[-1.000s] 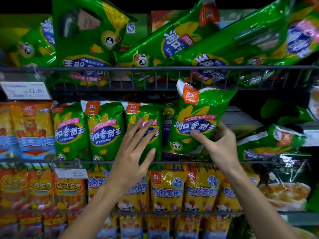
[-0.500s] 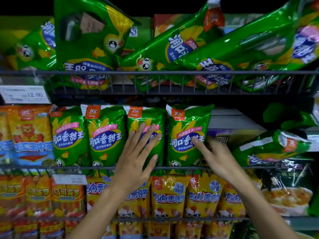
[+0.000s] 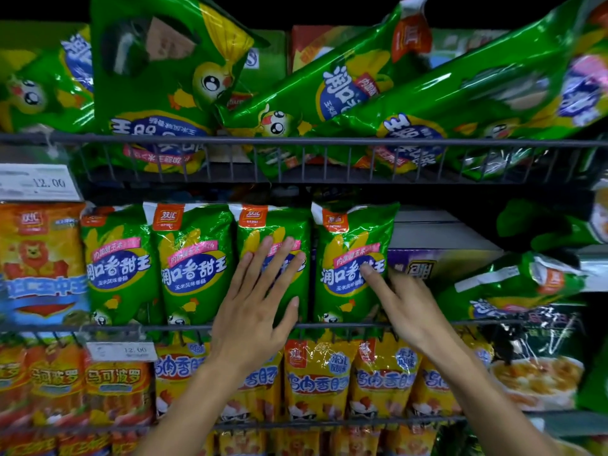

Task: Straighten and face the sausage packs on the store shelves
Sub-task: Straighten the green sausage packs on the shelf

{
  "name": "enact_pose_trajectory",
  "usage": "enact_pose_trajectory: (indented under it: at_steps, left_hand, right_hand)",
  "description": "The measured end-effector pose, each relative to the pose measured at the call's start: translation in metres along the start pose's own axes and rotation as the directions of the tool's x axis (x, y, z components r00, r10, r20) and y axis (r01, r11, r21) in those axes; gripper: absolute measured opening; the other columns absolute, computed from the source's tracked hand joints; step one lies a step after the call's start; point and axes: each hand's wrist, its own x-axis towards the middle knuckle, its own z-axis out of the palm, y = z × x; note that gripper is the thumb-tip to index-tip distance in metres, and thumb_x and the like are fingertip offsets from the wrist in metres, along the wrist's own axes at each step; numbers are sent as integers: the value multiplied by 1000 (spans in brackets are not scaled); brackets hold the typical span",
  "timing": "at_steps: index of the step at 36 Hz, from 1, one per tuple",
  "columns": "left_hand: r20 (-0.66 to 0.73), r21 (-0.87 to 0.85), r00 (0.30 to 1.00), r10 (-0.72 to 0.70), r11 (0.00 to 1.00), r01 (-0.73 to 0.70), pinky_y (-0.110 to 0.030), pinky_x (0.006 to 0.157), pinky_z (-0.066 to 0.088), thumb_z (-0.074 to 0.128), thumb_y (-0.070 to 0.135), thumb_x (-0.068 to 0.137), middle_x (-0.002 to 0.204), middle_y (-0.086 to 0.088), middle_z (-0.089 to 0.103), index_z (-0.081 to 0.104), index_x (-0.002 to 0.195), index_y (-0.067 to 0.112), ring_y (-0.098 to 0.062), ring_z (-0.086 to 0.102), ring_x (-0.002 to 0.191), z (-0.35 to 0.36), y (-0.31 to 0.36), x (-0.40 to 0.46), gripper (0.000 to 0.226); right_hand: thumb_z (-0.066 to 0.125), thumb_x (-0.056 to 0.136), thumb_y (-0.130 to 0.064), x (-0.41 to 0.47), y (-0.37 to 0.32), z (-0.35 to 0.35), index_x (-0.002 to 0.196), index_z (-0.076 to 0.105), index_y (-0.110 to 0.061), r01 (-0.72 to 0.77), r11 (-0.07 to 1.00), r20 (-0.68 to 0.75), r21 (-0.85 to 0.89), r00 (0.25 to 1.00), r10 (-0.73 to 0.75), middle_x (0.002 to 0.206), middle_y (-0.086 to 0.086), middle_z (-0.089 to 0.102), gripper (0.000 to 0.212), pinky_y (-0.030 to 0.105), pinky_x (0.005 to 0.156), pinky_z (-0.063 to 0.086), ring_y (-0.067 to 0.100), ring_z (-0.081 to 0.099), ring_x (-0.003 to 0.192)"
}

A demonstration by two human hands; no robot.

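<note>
Both hands lie flat w/ straight fingers, gripping nothing: left hand (image 3: 260, 297) presses its palm and spread fingers on the front of the third green pack (image 3: 273, 235), right hand (image 3: 406, 301) touches the fourth green pack (image 3: 352, 258) w/ thumb on the label and the other fingers at or behind its right edge. These sausage packs stand upright on the middle wire shelf (image 3: 493, 323), four in a row, side by side and touching, fronts out. Each is shiny green film w/ a white top corner, an orange-red logo square, yellow corn art, a pink strip and a blue oval w/ white lettering; a small cartoon chick shows near the bottom. First green pack (image 3: 115, 258) and second green pack (image 3: 194, 258) sit to the left, next to an orange pack (image 3: 36, 251) w/ a lion. To the right a fallen green pack (image 3: 513, 284) lies on its side, apart from the row. Top shelf packs (image 3: 329, 93) lean and overlap, some upside down. Yellow packs (image 3: 317, 380) fill the lower shelf. A price tag (image 3: 38, 182) reads 12.00.
</note>
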Motion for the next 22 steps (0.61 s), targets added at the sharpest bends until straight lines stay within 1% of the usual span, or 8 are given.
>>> enact_pose_trajectory:
  at_steps: [2, 4, 6, 8, 11, 13, 17, 22]
  left_hand:
    - [-13, -37, 1000, 12, 999, -12, -45, 129, 2, 53, 31, 102, 172, 1, 7, 20, 163, 20, -26, 4, 159, -1, 0, 0, 70]
    - [-46, -108, 999, 13, 994, -18, -47, 129, 4, 57, 27, 101, 171, 1, 12, 26, 161, 18, -27, 6, 159, -1, 0, -1, 68]
    - [-104, -152, 994, 25, 988, -41, -51, 128, 8, 60, 23, 99, 170, -2, 20, 34, 158, 15, -30, 11, 158, -1, 3, -1, 64]
    - [-152, -145, 986, 71, 985, -94, -55, 127, 12, 61, 22, 99, 167, -4, 26, 40, 155, 13, -31, 15, 157, -2, 11, 2, 60]
    - [-149, -112, 979, 139, 981, -156, -55, 127, 9, 61, 25, 101, 167, -5, 27, 40, 155, 14, -31, 14, 157, -6, 27, 14, 59]
    - [-102, -104, 987, 121, 986, -132, -55, 127, 7, 57, 32, 103, 169, -3, 21, 34, 158, 18, -29, 9, 158, -8, 35, 25, 62]
    - [-2, -32, 998, 62, 998, -62, -56, 127, 7, 44, 41, 108, 172, 5, 7, 20, 163, 27, -25, 1, 159, -6, 30, 38, 61]
    - [44, 9, 999, 23, 1000, -23, -50, 128, 2, 35, 44, 109, 172, 8, 5, 16, 163, 31, -22, -2, 159, -5, 28, 42, 59]
  right_hand:
    - [44, 100, -54, -5, -8, -5, 70, 50, -19, -16, 999, 31, 30, 999, 15, 47, -9, 58, 46, 16, 55, 34, -3, 61, 50]
    - [45, 98, -58, -10, -8, -8, 79, 54, -21, 1, 1000, -12, 5, 1000, -1, 53, -8, 55, 43, 19, 58, 34, -4, 57, 55]
    - [48, 95, -63, -18, -5, -3, 106, 62, -25, 38, 999, -157, 27, 987, -33, 82, -15, 65, 42, 21, 70, 43, -10, 61, 78]
    - [55, 101, -52, -26, -5, 4, 126, 61, -25, 140, 982, -367, 125, 926, -85, 113, -18, 64, 37, 21, 87, 50, -6, 61, 107]
    - [61, 99, -30, -29, -9, 13, 135, 57, -13, 334, 942, -556, -28, 778, -292, 135, -3, 50, 41, 22, 108, 41, 7, 48, 130]
    - [63, 98, -25, -25, -10, 16, 144, 52, -12, 381, 913, -514, -145, 760, -399, 148, -1, 42, 49, 25, 118, 31, 13, 38, 142]
    - [56, 102, -37, -13, -7, 22, 157, 36, -19, 400, 879, -302, -259, 831, -467, 169, -6, 18, 61, 30, 128, 12, 18, 12, 157]
    - [44, 104, -51, -2, -3, 24, 163, 18, -23, 382, 871, -184, -309, 875, -449, 172, -7, 3, 70, 49, 127, 16, 16, 0, 158]
